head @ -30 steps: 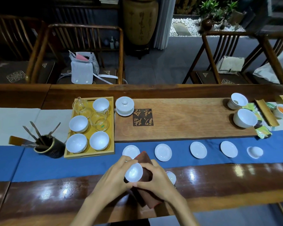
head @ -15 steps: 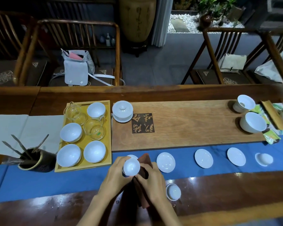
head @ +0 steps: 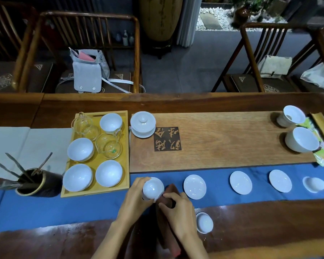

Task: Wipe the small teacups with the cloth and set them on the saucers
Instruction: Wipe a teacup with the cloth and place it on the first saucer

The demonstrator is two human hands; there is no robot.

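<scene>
My left hand (head: 137, 199) holds a small white teacup (head: 153, 188) upright over the leftmost saucer, which is almost wholly hidden beneath it. My right hand (head: 178, 212) grips a dark reddish-brown cloth (head: 167, 227) just to the right of the cup. A second small teacup (head: 204, 222) stands on the dark wood to the right of my right hand. Three bare white saucers (head: 195, 186), (head: 241, 182), (head: 280, 180) lie in a row on the blue runner (head: 64, 208). Further right a small white cup (head: 314, 184) sits on the runner.
A yellow tray (head: 126, 176) at left holds several white bowls and two glass pitchers. A lidded white gaiwan (head: 143, 124) stands on the wooden tea board (head: 223, 141); two white bowls sit at its right end. A dark tool holder (head: 38, 182) stands far left. Chairs line the far side.
Both hands moved away from me over the runner. The cup came off the cloth and now sits lower over the leftmost saucer. The right hand drew the cloth aside.
</scene>
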